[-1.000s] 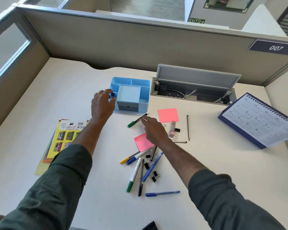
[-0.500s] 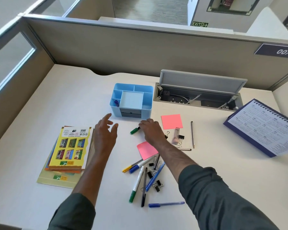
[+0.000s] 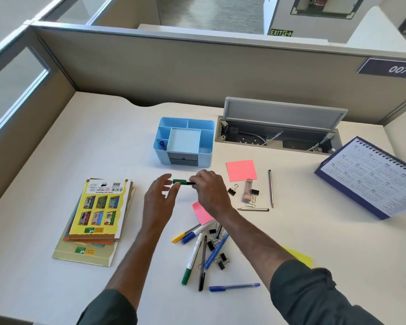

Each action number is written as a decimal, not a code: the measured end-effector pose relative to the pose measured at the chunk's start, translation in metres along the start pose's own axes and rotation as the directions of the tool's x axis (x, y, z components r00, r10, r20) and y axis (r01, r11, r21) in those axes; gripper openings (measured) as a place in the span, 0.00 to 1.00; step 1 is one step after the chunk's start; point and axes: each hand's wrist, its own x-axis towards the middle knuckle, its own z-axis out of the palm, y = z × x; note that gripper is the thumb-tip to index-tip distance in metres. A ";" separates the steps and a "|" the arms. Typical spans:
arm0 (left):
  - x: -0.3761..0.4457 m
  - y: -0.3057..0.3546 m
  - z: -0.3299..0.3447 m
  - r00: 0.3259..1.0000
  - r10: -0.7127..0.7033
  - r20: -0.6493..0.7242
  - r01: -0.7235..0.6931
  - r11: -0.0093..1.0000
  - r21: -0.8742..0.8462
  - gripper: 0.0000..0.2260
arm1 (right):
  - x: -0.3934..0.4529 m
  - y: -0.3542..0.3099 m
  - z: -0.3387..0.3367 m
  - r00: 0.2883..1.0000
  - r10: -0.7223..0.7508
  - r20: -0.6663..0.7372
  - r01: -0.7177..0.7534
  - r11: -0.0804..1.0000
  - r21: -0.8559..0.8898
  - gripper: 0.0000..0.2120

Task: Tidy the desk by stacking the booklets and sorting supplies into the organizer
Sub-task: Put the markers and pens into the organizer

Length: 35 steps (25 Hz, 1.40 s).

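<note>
My right hand (image 3: 208, 191) grips a green-capped marker (image 3: 182, 182) lifted just in front of the blue organizer (image 3: 205, 151). My left hand (image 3: 159, 199) is open beside it, fingertips touching the green cap. A blue-capped pen (image 3: 162, 144) stands in the organizer's left compartment. A stack of booklets (image 3: 96, 216) with a yellow cover on top lies at the left. Several loose pens and black binder clips (image 3: 204, 249) lie in a heap near me, between my forearms.
Two pink sticky notes (image 3: 240, 170) and a yellow one (image 3: 299, 256) lie on the desk. Two metal pencils (image 3: 270, 187), a small tube and clips sit right of centre. An open cable tray (image 3: 277, 138) is behind. A desk calendar (image 3: 370, 177) stands at the right.
My left hand left the blue pen in the organizer and drew back toward my right hand. My right hand picked the green marker up off the desk.
</note>
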 end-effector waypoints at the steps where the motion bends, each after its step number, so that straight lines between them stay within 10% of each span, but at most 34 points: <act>1: 0.002 0.006 -0.001 1.000 0.004 -0.010 -0.004 1.000 -0.013 0.13 | -0.001 -0.005 -0.005 1.000 0.002 -0.018 -0.001 0.999 0.033 0.10; 18: 0.085 0.030 -0.083 0.920 0.205 -0.334 -0.173 0.977 0.124 0.10 | -0.113 0.005 -0.032 0.979 0.197 -0.059 -0.184 0.966 0.181 0.16; 35: 0.115 0.029 -0.044 0.969 0.207 -0.137 -0.140 0.911 0.389 0.09 | -0.174 -0.019 -0.001 0.966 0.194 0.171 -0.213 0.971 0.103 0.12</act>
